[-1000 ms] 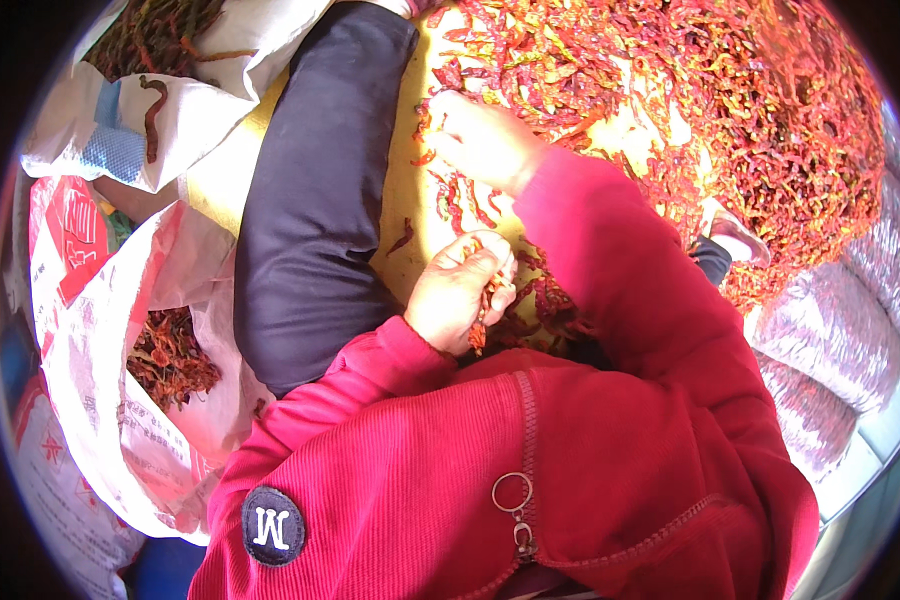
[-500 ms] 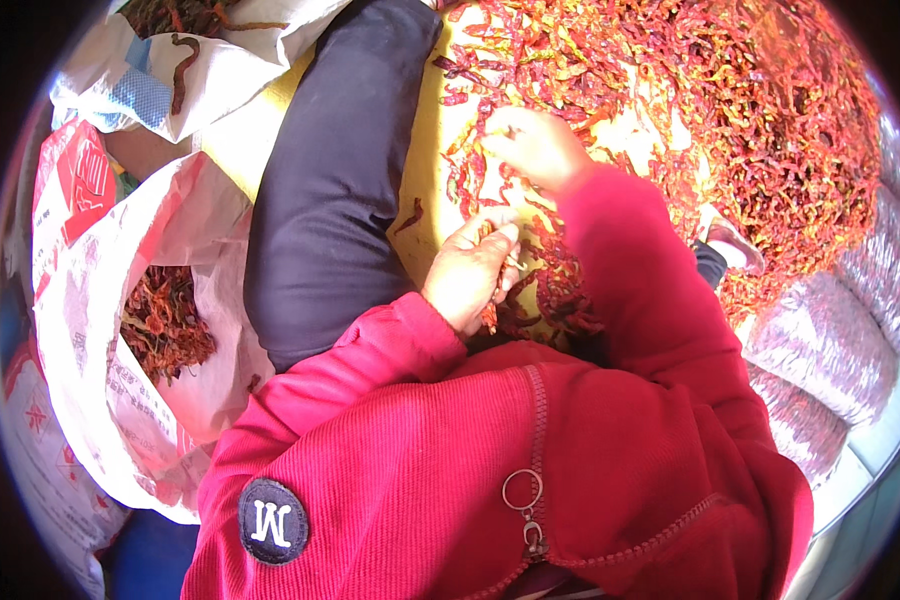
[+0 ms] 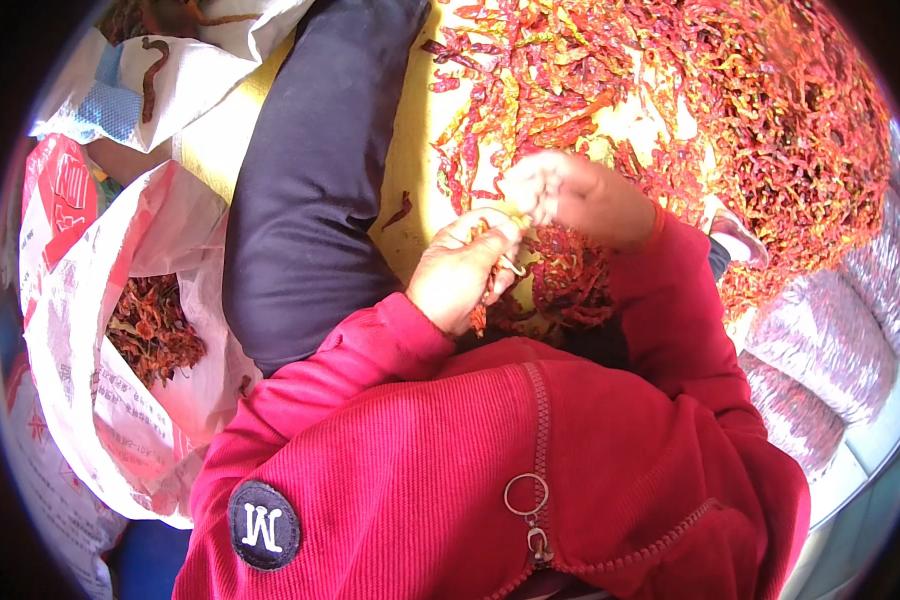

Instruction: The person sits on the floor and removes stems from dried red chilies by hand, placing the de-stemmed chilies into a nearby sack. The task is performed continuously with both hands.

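My left hand (image 3: 460, 268) is closed round a few dried red chili peppers (image 3: 480, 312), whose ends poke out below the fingers and whose pale stems show beside the thumb. Just beyond and to its right, my right hand (image 3: 570, 198) is smeared by motion, its fingers close to the left thumb tip. Whether it holds anything I cannot make out. Loose dried chilies (image 3: 570, 280) lie beneath and beside both hands on the yellow sheet (image 3: 420, 150).
A large heap of dried chilies (image 3: 800, 130) covers the right side. At left stands an open white-and-red sack (image 3: 60, 400) with darker chilies inside; another white sack (image 3: 200, 90) lies beyond it. Filled clear bags (image 3: 820, 340) are stacked at right. My outstretched leg (image 3: 315, 190) lies between sacks and chilies.
My right hand has come back from the loose chilies toward my left hand, moving nearer and slightly right. The left hand stays closed on its chilies, almost in place.
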Tool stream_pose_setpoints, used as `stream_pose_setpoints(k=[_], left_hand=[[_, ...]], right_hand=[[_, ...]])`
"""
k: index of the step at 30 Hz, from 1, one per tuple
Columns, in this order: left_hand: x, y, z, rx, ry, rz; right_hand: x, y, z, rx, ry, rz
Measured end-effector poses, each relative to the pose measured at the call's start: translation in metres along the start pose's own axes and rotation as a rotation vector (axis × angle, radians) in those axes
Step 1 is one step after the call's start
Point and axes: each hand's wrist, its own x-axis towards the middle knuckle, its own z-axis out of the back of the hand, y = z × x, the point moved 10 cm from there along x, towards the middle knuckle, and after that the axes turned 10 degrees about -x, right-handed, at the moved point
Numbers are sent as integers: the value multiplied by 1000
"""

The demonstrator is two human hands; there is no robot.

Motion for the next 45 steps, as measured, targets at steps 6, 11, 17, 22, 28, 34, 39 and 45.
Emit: stream_pose_setpoints(k=[6, 11, 17, 22, 28, 34, 39, 45], left_hand=[[-6, 8, -14, 150, 135, 107], [-6, 7, -11, 175, 130, 68], [-5, 6, -13, 285, 144, -6], [-3, 4, -3, 254, -10, -37], [0, 16, 1, 247, -27, 115], [7, 17, 8, 207, -56, 120], [5, 22, -6, 203, 32, 184], [3, 31, -6, 209, 81, 265]], right_hand=[[53, -52, -31, -503, -30, -44], [68, -66, -42, -910, -87, -189], [44, -75, -18, -420, -136, -27], [-12, -44, 10, -169, -210, -148], [-34, 22, -17, -607, -242, 387], [-1, 18, 9, -653, -139, 455], [47, -12, 37, -1099, -520, 165], [9, -33, 5, -1126, -372, 190]])
